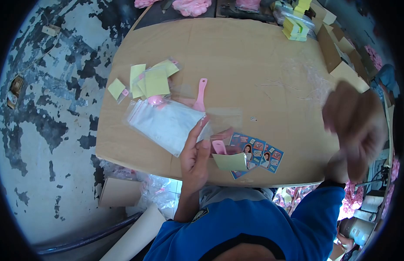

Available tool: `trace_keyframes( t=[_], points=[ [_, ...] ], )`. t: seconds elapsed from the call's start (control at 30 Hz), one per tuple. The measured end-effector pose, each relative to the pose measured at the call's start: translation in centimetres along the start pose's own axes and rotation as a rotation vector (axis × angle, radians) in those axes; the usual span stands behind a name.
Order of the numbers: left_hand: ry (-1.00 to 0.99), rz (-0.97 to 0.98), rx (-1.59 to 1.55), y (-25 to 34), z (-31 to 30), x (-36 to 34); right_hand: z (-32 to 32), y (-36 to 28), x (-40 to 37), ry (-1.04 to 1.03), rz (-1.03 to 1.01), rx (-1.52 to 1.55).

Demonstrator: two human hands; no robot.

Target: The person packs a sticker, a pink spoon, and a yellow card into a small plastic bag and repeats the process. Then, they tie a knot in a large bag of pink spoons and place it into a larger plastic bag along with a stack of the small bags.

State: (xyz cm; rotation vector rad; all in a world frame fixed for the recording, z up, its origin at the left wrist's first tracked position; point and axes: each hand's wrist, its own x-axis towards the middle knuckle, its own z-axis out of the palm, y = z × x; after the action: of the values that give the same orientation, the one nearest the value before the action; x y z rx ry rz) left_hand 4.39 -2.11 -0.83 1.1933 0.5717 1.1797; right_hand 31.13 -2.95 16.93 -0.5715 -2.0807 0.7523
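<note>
My left hand [196, 158] is at the table's front edge, its thumb and fingers closed on a clear bag that holds a pink piece [219, 147] and a yellow card [230, 162]. The index finger overlaps a white zip bag [167, 122]. My right hand [356, 126], blurred, is raised over the table's right side; its fingers look bent, and whether it holds anything is unclear. Blue printed cards [271, 157] lie right of the yellow card. A pink spatula-like piece [201, 95] lies beyond the white bag. Several yellow cards [156, 82] with clear bags lie at the left.
The brown-covered table [236, 65] has loose clear plastic [315, 78] at its right. Yellow stacks [296, 29] and an open cardboard box [341, 56] stand at the back right. Pink bundles [192, 7] are beyond the far edge. Another person's hand [345, 241] shows at lower right.
</note>
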Motion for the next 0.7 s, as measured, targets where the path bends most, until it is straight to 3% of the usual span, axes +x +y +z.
trace_keyframes(
  t=[0.07, 0.17, 0.2, 0.27, 0.37, 0.4, 0.5, 0.67, 0.7],
  points=[
    [0.023, 0.007, -0.016, -0.6, -0.5, -0.1, -4.0, 0.0, -0.3, -0.605, 0.033, 0.214],
    [0.014, 0.006, -0.002, 0.5, -0.1, 0.0, -4.6, 3.7, -3.0, -0.711, 0.307, 0.345],
    [0.007, 0.008, 0.009, 1.0, 0.1, 0.0, -4.7, 6.4, -4.1, -0.668, 0.503, 0.404],
    [0.025, 0.015, -0.051, 0.6, -0.3, -0.1, -1.7, 11.4, -5.3, -0.079, 0.598, -0.786],
    [0.074, 0.008, -0.056, 0.4, -0.7, -0.2, -2.2, 11.8, -4.8, -0.056, 0.338, -0.718],
    [0.095, 0.003, -0.052, 0.1, -0.4, -0.1, -1.1, 9.3, -3.3, 0.063, 0.547, -0.407],
    [0.154, 0.036, 0.022, -0.4, 0.3, 0.2, 3.1, 6.8, -1.5, 0.033, 0.372, -0.277],
    [0.167, 0.101, 0.097, -1.2, 0.6, 1.0, 9.0, 9.1, -1.9, -0.072, 0.603, 0.028],
    [0.191, 0.097, 0.108, -1.0, 0.5, 1.1, 9.1, 9.8, -2.1, -0.048, 0.549, 0.034]
  ],
)
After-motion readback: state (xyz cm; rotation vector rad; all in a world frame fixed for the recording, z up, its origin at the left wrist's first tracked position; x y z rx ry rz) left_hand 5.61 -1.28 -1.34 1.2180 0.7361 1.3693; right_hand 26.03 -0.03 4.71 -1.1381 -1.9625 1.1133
